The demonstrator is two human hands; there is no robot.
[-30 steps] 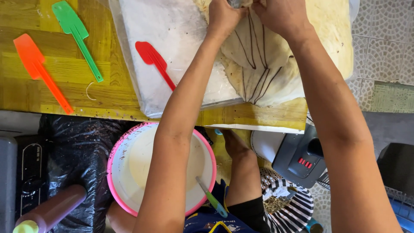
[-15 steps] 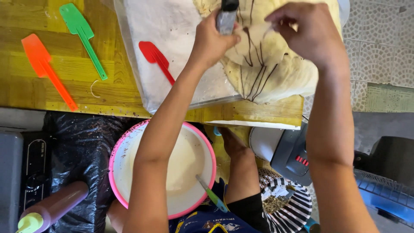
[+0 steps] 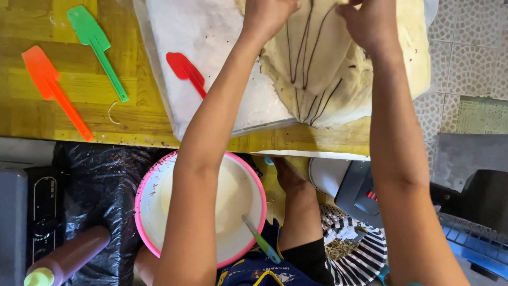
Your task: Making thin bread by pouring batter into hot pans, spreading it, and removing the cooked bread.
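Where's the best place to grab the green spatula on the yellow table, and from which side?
Grip the green spatula by its long thin handle, probably near the lower end by the table's front edge. The broad blade points away, and the orange spatula lies apart to its left, so coming from above looks unobstructed.

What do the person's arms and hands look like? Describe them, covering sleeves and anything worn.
Both arms are bare from the bottom edge of the picture up to the hands: no sleeves show. The left hand and right hand wear no gloves. No watch, bracelet or ring can be seen on the wrists or on the parts of the fingers in view; the fingertips are cut off by the top edge.
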